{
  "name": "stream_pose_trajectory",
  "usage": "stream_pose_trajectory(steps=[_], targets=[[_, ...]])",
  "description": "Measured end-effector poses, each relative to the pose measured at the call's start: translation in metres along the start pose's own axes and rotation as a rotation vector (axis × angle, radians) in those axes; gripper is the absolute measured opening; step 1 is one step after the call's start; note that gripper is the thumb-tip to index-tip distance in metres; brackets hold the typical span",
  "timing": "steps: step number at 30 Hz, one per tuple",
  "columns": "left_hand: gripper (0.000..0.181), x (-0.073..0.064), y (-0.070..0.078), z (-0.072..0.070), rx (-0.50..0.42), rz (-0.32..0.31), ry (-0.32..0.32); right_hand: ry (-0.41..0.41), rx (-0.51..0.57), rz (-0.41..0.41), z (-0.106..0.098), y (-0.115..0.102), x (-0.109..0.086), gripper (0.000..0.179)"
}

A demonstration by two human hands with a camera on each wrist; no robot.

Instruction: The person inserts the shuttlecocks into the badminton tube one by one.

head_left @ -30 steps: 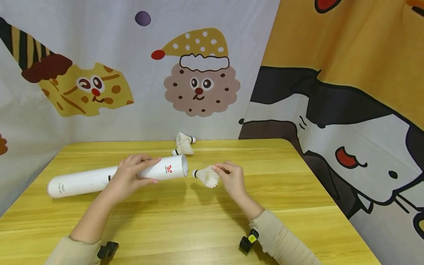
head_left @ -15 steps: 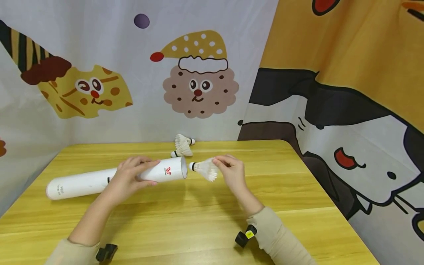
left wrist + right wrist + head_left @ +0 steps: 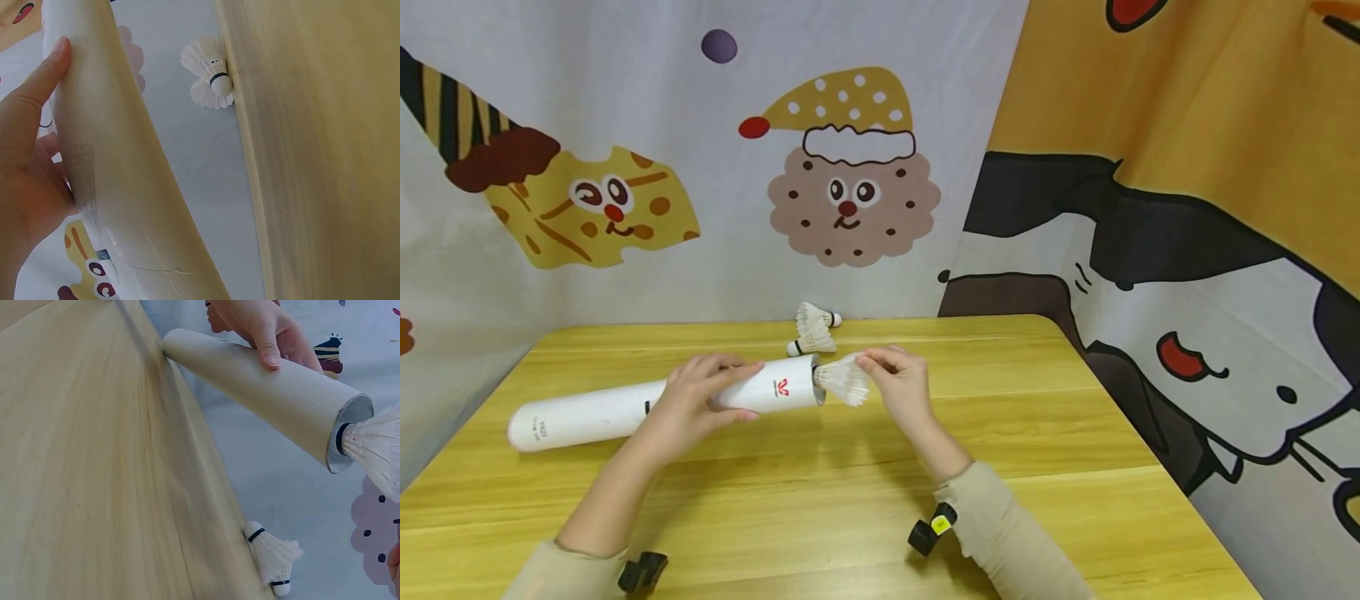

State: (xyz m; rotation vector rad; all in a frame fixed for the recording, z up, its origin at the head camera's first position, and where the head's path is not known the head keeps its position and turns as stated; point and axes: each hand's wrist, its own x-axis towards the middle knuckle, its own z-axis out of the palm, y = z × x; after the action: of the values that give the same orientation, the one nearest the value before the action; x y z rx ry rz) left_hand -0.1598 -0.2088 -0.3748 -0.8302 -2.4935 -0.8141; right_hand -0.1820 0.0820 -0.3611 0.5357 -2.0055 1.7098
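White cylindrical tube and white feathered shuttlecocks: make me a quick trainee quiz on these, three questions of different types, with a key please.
1. Which hand pinches the white feathered shuttlecock at the mouth of the white cylindrical tube?

2. True or false: the pinched shuttlecock's feathered end points into the tube.

3. How many other shuttlecocks lie near the back edge of the yellowish wood-grain table?
A) one
B) two
C) four

Key:
1. The right hand.
2. False: its dark-banded end points in, and the feathers stick out.
3. B.
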Motion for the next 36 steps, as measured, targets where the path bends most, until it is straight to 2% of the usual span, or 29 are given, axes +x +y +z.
stream_pose_trajectory(steps=[24, 36], targets=[[0.067, -0.001, -0.002, 0.001, -0.01, -0.006, -0.017, -0.032, 0.033, 0.137, 0.028, 0.004, -0.008, 0.009], [0.068, -0.001, -0.002, 0.001, 0.008, 0.017, -0.026, -0.073, 0.052, 0.147, 0.034, 0.009, -0.012, 0.01]])
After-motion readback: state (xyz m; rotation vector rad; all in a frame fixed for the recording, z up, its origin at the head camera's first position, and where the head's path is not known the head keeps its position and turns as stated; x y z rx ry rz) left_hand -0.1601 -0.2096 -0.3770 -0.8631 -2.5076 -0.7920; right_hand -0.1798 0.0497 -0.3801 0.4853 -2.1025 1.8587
